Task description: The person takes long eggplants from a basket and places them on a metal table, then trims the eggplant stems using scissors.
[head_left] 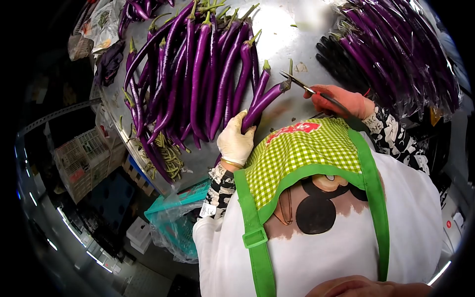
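Note:
My left hand (236, 140), in a pale glove, is closed round the lower end of a purple eggplant (267, 103) that slants up to the right. My right hand (339, 100), in an orange-pink glove, grips a pair of scissors (297, 81). The scissor blades are at the eggplant's stem end, beside its upright green stem. Another eggplant (261, 88) lies just left of the held one. A large pile of long eggplants (198, 74) covers the metal table (292, 47) to the left, stems pointing mostly away from me.
Eggplants in clear plastic bags (396, 54) lie at the right, with a black glove (341, 62) beside them. Cut stems (168, 158) are heaped at the table's near left edge. Below stand a teal crate (178, 200) with plastic film and a pale crate (86, 153).

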`<state>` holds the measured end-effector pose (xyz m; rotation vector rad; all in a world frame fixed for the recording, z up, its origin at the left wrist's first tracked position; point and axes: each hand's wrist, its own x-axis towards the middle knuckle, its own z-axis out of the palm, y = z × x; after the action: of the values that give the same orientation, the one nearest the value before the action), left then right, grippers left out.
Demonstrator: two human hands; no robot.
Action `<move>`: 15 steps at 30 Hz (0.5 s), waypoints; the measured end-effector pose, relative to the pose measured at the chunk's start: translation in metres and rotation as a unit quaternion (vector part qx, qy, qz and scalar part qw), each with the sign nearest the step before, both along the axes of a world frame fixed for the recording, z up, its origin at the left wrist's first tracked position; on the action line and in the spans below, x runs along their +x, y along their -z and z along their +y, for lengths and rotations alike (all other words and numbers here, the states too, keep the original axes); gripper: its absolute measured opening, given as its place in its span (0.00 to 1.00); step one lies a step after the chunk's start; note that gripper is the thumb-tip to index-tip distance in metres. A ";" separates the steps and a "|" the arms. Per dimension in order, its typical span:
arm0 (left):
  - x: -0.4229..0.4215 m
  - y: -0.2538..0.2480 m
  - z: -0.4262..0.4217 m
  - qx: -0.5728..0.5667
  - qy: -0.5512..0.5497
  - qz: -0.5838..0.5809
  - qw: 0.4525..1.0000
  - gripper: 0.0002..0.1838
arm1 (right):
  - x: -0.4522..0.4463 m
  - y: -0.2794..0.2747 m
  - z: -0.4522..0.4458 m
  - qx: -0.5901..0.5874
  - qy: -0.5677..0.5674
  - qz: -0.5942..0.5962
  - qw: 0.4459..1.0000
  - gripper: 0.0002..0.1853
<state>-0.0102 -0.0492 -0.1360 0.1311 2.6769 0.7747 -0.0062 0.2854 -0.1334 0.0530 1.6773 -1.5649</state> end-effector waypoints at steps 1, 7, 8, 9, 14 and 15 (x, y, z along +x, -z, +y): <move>0.002 0.003 0.000 0.001 0.004 0.021 1.000 0.25 | -0.002 -0.004 0.000 0.010 -0.006 -0.012 1.000 0.25; 0.008 0.003 0.012 -0.083 0.000 0.065 0.994 0.26 | -0.017 -0.005 0.015 0.161 -0.067 0.087 0.981 0.27; 0.010 0.002 0.015 -0.099 -0.003 0.066 0.993 0.26 | -0.022 -0.002 0.019 0.189 -0.036 0.112 0.975 0.26; 0.013 0.005 0.015 -0.101 -0.001 0.081 0.992 0.27 | -0.030 0.009 0.023 0.214 -0.002 0.137 0.967 0.24; 0.002 0.010 0.052 -0.206 0.064 0.116 0.970 0.29 | -0.111 0.034 0.031 0.303 0.158 0.352 0.872 0.23; -0.003 0.021 0.058 -0.210 0.076 0.143 0.964 0.30 | -0.135 0.053 0.035 0.352 0.159 0.336 0.859 0.23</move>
<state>-0.0128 0.0091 -0.1567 0.3595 2.9888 0.1374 -0.1409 0.3209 -0.1864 0.1851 2.8677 -1.1522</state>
